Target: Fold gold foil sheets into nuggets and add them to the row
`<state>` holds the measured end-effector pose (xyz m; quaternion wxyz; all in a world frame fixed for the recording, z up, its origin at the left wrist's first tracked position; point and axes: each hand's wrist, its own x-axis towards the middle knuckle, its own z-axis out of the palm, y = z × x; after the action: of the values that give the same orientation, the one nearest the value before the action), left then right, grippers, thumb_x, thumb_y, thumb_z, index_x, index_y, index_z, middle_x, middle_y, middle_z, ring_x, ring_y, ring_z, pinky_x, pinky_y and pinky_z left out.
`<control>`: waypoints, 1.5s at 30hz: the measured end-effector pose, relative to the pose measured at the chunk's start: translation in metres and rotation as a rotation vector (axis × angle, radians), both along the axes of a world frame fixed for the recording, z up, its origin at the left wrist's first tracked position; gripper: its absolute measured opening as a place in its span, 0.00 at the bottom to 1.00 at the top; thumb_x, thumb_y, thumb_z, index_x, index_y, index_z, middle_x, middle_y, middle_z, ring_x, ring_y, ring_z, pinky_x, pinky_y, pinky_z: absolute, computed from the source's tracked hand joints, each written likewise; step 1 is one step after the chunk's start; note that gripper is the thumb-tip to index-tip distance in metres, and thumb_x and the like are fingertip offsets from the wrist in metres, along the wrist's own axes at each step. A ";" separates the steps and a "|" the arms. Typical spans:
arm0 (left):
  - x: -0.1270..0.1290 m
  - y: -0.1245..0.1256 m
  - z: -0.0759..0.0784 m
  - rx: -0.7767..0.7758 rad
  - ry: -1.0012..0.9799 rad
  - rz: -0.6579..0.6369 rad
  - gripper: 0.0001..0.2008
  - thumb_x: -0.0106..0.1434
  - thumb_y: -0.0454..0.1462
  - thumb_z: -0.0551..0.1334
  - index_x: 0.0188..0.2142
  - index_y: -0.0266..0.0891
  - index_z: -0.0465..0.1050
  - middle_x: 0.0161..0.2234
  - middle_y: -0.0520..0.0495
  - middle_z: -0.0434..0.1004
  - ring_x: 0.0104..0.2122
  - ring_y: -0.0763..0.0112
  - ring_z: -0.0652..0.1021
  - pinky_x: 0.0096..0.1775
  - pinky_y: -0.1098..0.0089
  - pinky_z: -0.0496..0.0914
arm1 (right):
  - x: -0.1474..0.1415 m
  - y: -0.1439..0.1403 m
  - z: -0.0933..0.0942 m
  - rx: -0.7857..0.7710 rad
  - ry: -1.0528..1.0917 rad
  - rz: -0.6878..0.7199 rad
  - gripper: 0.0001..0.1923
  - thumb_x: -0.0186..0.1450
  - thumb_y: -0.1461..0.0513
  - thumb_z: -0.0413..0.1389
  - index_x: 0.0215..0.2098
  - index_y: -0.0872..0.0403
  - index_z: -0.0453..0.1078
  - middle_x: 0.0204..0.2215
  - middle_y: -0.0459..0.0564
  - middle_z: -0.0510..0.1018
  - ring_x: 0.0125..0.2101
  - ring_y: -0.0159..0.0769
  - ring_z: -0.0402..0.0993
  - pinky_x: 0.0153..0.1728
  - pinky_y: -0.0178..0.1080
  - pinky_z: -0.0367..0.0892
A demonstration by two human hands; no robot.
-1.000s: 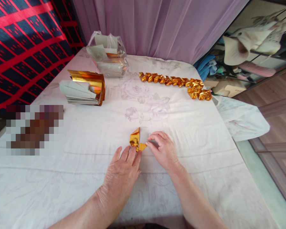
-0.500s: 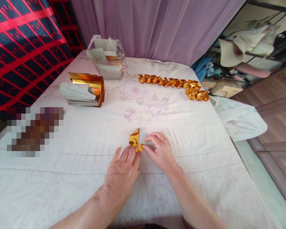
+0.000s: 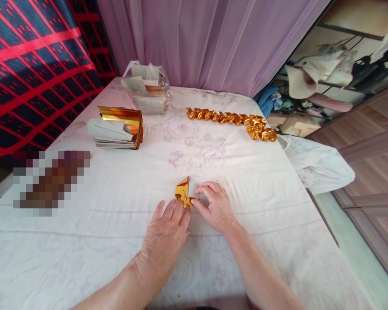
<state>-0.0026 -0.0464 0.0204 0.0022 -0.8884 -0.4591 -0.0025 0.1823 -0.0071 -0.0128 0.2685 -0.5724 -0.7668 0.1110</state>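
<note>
**Gold foil sheet half folded, lower centre**

Across upper centre of surface (image 3: 116,224), chain of finished gold folded pieces (image 3: 229,119); upper left, unfolded foil paper stack (image 3: 116,129). Left hand (image 3: 166,234) pressing flat, right hand (image 3: 215,206) pinching gold foil sheet (image 3: 183,192).

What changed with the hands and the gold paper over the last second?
The right hand slid left, folding the gold paper's lower right corner inward, so the protruding gold tip is nearly gone. The left hand stayed flat, pressing the paper's lower edge. The row of folded gold pieces and the paper stack were untouched.
</note>
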 end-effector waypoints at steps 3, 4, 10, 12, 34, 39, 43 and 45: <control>0.000 0.000 0.001 0.003 0.005 -0.003 0.23 0.65 0.43 0.63 0.57 0.39 0.70 0.57 0.41 0.73 0.56 0.56 0.71 0.58 0.51 0.63 | -0.003 -0.001 0.001 -0.006 -0.012 -0.020 0.09 0.60 0.59 0.63 0.39 0.50 0.72 0.42 0.51 0.75 0.43 0.43 0.71 0.45 0.45 0.64; 0.000 0.000 0.001 0.004 0.006 -0.003 0.23 0.65 0.43 0.63 0.57 0.40 0.70 0.57 0.41 0.73 0.56 0.56 0.71 0.58 0.51 0.63 | -0.003 -0.001 0.000 -0.011 -0.007 -0.019 0.08 0.60 0.60 0.62 0.39 0.50 0.72 0.42 0.51 0.75 0.44 0.43 0.71 0.45 0.45 0.64; 0.000 0.001 0.000 0.010 -0.007 -0.002 0.18 0.66 0.42 0.62 0.54 0.42 0.72 0.57 0.42 0.73 0.56 0.56 0.72 0.57 0.50 0.63 | 0.004 0.003 -0.003 -0.026 0.061 0.016 0.09 0.63 0.66 0.56 0.40 0.50 0.72 0.42 0.50 0.76 0.45 0.41 0.72 0.47 0.45 0.65; -0.001 0.001 0.000 0.004 -0.013 0.005 0.17 0.66 0.42 0.62 0.54 0.42 0.73 0.57 0.42 0.73 0.56 0.56 0.72 0.57 0.50 0.64 | 0.005 0.003 -0.004 -0.020 0.065 0.029 0.10 0.63 0.67 0.54 0.41 0.50 0.72 0.41 0.50 0.76 0.44 0.41 0.72 0.46 0.45 0.66; -0.012 0.018 -0.001 0.052 -0.237 0.007 0.08 0.65 0.40 0.63 0.44 0.45 0.75 0.50 0.51 0.80 0.57 0.57 0.72 0.64 0.42 0.47 | 0.008 0.009 -0.010 0.075 0.084 -0.146 0.23 0.63 0.70 0.45 0.53 0.50 0.69 0.52 0.53 0.75 0.54 0.44 0.67 0.55 0.52 0.64; -0.018 0.026 -0.005 0.084 -0.295 0.001 0.05 0.66 0.38 0.62 0.42 0.45 0.75 0.47 0.53 0.81 0.57 0.58 0.72 0.65 0.43 0.40 | 0.008 0.008 -0.008 0.033 0.081 -0.137 0.24 0.62 0.71 0.46 0.53 0.50 0.70 0.49 0.52 0.76 0.52 0.44 0.68 0.53 0.50 0.64; -0.021 0.031 -0.006 0.106 -0.309 0.006 0.06 0.66 0.35 0.60 0.42 0.43 0.75 0.49 0.50 0.80 0.57 0.56 0.72 0.65 0.42 0.40 | 0.009 0.008 -0.009 0.021 0.118 -0.145 0.26 0.59 0.72 0.46 0.51 0.49 0.71 0.46 0.52 0.77 0.49 0.43 0.69 0.52 0.48 0.65; -0.023 0.033 -0.006 0.115 -0.310 0.010 0.06 0.67 0.35 0.59 0.42 0.41 0.75 0.50 0.48 0.79 0.57 0.54 0.72 0.64 0.40 0.41 | 0.010 0.008 -0.010 0.017 0.141 -0.143 0.26 0.57 0.72 0.47 0.50 0.49 0.71 0.45 0.51 0.77 0.49 0.42 0.70 0.52 0.48 0.65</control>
<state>-0.0261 -0.0133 0.0143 -0.0178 -0.8734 -0.4575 -0.1658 0.1923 0.0010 -0.0224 0.3340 -0.6141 -0.7040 0.1250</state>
